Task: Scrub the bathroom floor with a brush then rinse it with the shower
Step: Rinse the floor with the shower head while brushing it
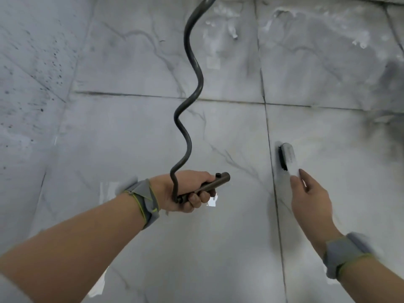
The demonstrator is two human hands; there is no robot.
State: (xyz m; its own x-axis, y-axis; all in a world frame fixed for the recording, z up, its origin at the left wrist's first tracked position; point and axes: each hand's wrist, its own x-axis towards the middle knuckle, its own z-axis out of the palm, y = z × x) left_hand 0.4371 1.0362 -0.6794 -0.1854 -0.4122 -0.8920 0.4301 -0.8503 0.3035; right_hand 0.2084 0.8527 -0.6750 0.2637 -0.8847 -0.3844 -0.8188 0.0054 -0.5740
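My left hand [185, 191] grips a dark cylindrical shower handset [211, 185], its nozzle end pointing right. The handset's dark hose [192, 84] snakes upward out of the top of the frame. My right hand [310, 193] holds the pale handle of a scrub brush [287, 157] at the right. The brush's black bristles face left, beside a grout line, just above the floor [229, 237]. Whether the bristles touch the tiles is unclear. The floor is grey marble-look tile and looks wet.
White foam [328, 25] lies on the far tiles at the upper right. A tiled wall [28, 84] with dark speckles rises on the left. A dark shadowed area [391, 88] sits at the right edge.
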